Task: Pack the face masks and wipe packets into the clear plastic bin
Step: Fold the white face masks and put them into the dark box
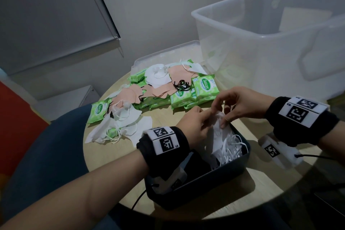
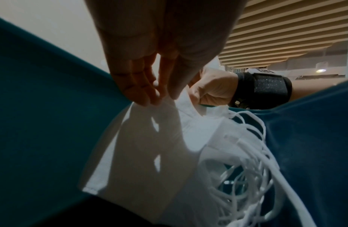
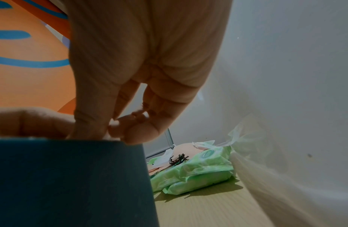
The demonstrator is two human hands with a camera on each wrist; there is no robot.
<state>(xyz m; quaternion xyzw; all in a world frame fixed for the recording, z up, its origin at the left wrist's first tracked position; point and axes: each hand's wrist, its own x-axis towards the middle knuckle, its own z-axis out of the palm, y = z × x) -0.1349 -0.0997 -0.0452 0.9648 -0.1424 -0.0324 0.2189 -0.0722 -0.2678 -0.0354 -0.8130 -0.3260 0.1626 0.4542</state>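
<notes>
The clear plastic bin point(image 1: 280, 30) runs off the head view's right edge. The dark tray point(image 3: 72, 181) hides what the right hand point(image 3: 134, 73) fingertips touch in its wrist view. The left hand point(image 1: 192, 123) covers part of the white masks point(image 1: 222, 140).

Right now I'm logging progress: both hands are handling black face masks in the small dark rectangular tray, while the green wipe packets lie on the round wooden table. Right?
Not quite: the face masks in the small dark rectangular tray are white, as the left wrist view shows. Left hand and right hand do handle them, and the green wipe packets lie on the round wooden table.
</notes>
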